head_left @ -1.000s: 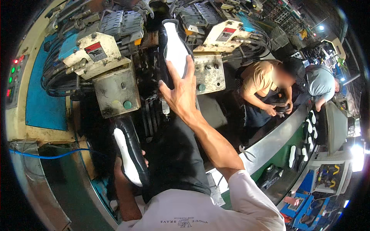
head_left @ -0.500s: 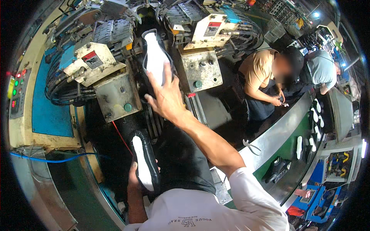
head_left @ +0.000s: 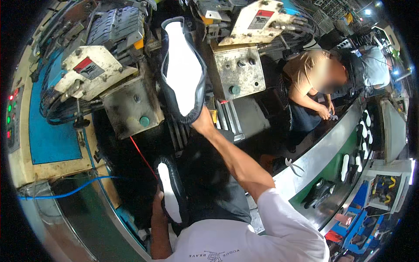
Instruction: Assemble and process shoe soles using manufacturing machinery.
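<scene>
My right hand [head_left: 202,122] grips the near end of a black shoe upper [head_left: 183,74] with a white insole facing up. Its fingers are mostly hidden beneath the shoe, which sits between the two halves of a machine. Low in front of me, my left hand [head_left: 159,194] is closed around the side of a second black shoe upper [head_left: 170,190], also with its white sole side up. Most of the left fingers are out of sight behind it.
Control boxes with green buttons, one left [head_left: 134,107] and one right [head_left: 238,72], flank the shoe. Pliers [head_left: 294,167] lie on the metal bench edge [head_left: 316,150] at right. Several shoes and a dark shoe [head_left: 320,193] rest on the green belt. A co-worker [head_left: 307,83] bends over the bench.
My right hand has gone from lying on the insole to holding the shoe's near end from below. That shoe looks larger and nearer. My left hand keeps its shoe, and the view has shifted slightly.
</scene>
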`<state>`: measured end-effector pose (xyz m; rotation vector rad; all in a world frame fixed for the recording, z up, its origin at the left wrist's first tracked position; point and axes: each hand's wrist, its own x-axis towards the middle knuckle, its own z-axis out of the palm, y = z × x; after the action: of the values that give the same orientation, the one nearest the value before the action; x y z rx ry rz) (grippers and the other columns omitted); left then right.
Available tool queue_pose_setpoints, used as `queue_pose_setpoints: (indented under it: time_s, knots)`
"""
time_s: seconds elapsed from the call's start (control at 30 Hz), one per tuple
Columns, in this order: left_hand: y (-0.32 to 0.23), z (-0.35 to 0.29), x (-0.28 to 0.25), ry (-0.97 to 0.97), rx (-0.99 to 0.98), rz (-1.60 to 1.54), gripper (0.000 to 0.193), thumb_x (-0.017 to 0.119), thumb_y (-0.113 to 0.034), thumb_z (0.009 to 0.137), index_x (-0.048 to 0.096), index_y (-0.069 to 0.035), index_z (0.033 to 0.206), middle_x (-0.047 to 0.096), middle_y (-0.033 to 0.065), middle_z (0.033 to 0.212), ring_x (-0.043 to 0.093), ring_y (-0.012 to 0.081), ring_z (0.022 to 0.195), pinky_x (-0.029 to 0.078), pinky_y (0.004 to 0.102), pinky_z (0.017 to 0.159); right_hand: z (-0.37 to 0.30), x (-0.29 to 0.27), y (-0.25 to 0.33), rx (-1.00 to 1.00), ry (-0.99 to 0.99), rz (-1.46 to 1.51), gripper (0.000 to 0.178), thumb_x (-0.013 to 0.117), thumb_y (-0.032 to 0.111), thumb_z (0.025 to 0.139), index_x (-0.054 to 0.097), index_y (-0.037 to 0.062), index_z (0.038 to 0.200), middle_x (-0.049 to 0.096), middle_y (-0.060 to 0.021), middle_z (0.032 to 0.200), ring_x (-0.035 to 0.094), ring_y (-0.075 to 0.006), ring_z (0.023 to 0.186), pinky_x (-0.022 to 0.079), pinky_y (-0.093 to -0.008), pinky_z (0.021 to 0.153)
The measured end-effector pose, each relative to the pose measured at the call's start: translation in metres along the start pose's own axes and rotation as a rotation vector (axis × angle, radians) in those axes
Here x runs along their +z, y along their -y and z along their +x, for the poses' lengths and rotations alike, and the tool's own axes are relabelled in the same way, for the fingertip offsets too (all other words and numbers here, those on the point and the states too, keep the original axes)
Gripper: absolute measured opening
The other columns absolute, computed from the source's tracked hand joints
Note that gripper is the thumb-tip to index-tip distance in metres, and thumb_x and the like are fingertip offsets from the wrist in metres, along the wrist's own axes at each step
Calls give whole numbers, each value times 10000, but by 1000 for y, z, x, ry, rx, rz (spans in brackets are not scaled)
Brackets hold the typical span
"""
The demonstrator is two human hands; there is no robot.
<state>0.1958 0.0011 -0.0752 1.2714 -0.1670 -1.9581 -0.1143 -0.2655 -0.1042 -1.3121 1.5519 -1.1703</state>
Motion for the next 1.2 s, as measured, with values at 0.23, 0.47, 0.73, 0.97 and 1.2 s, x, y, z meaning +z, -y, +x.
queue_pose_setpoints:
  time_s: [0.23,0.47,0.73,0.97,1.2]
  knots:
    - [-11,17,12,-154,-57,144,893,669,-515,946,355,-150,1698,616,200,1454,691,390,1191,597,538,1008,-6,-3,-9,-25,76,62,935,800,181,944,282,-1,1701,556,-268,1581,626,-302,1365,528,-409,1102]
    - [-19,37,20,2,-94,83,854,631,-500,969,355,-148,1698,610,205,1459,692,391,1188,598,538,1006,-13,-28,-4,-14,141,-12,722,656,158,1034,350,-24,1663,526,-260,1619,512,-374,1507,411,-454,1237]
    - [-8,30,23,196,-26,51,729,498,-530,1056,426,-65,1612,661,246,1373,722,415,1145,623,540,961,-11,-85,207,-729,-93,-761,733,737,440,1007,544,-66,1502,443,-320,1630,405,-503,1539,345,-602,1265]
    - [18,-5,9,266,75,65,756,466,-594,1089,460,-10,1568,696,287,1315,743,465,1099,640,564,928,-27,-68,211,-626,-42,-1065,719,736,545,975,571,165,1564,427,-298,1639,404,-512,1527,432,-595,1201]
    - [31,8,-8,240,52,93,737,464,-580,1094,487,-4,1552,694,296,1323,752,453,1081,640,547,923,-21,-56,213,-648,-50,-1092,721,774,501,950,561,217,1577,429,-271,1617,383,-588,1495,573,-606,1050]
